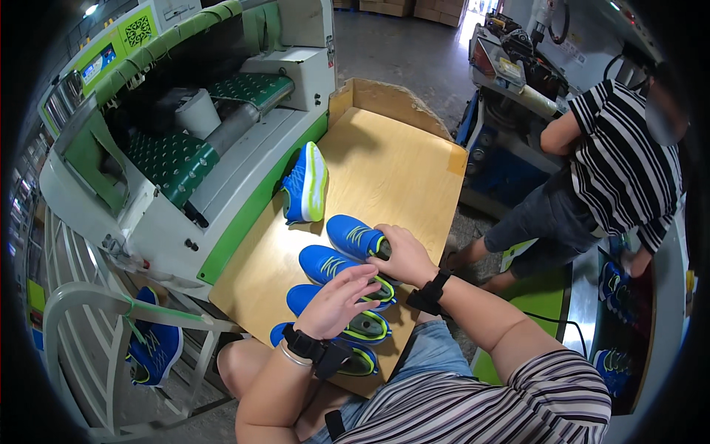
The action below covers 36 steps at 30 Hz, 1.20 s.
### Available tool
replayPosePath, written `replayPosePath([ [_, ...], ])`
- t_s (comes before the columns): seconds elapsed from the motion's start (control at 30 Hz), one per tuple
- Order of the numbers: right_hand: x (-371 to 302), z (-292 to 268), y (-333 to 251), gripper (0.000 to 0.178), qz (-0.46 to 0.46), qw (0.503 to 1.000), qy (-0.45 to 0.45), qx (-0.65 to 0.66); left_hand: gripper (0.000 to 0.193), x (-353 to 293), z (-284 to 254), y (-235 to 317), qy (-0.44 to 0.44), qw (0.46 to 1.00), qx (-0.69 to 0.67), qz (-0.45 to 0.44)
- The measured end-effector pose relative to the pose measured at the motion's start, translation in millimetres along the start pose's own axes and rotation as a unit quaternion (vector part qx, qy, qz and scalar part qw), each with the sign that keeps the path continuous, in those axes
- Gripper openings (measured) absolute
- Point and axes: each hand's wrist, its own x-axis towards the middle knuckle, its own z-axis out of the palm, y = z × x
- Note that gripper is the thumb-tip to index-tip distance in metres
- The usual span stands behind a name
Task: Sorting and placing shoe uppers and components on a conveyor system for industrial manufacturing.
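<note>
Prob. on the lining-up step. 1 big white-green machine to my L; 1 wooden table in front. On it, 5 blue shoes: 4 side by side in a row close to me, plus 1 on its side, apart, nr the machine. My R grip is part-closed round the heel of the row's farthest shoe; my L grip is loosely spread over the row, holding nothing, contact unclear. Next move prob. calls for squaring that shoe up, then fetching the tipped one.
</note>
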Motion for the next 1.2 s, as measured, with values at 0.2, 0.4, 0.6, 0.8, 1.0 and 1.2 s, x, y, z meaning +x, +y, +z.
replayPosePath([
  [0.2,0,2,1,0.061,0.0,1.0,0.005,0.008,0.039,-1,1,0,0.012,1.0,0.008,0.003],
  [0.4,3,-1,-2,0.061,-0.008,0.999,-0.03,-0.012,0.038,-2,1,1,0.013,1.0,0.003,0.01],
  [0.6,72,-62,-26,0.065,-0.016,0.897,-0.372,-0.238,0.035,-7,-19,47,0.073,0.99,-0.044,0.112],
  [0.8,153,16,-110,0.047,-0.25,0.914,-0.176,-0.267,0.038,-9,-108,72,0.27,0.927,-0.106,0.237],
  [1.0,180,118,-84,0.061,-0.173,0.902,-0.19,-0.346,0.035,13,-122,75,0.256,0.926,-0.134,0.245],
  [1.2,202,98,-68,0.062,-0.27,0.928,-0.149,-0.209,0.031,18,-113,78,0.25,0.932,-0.113,0.235],
])
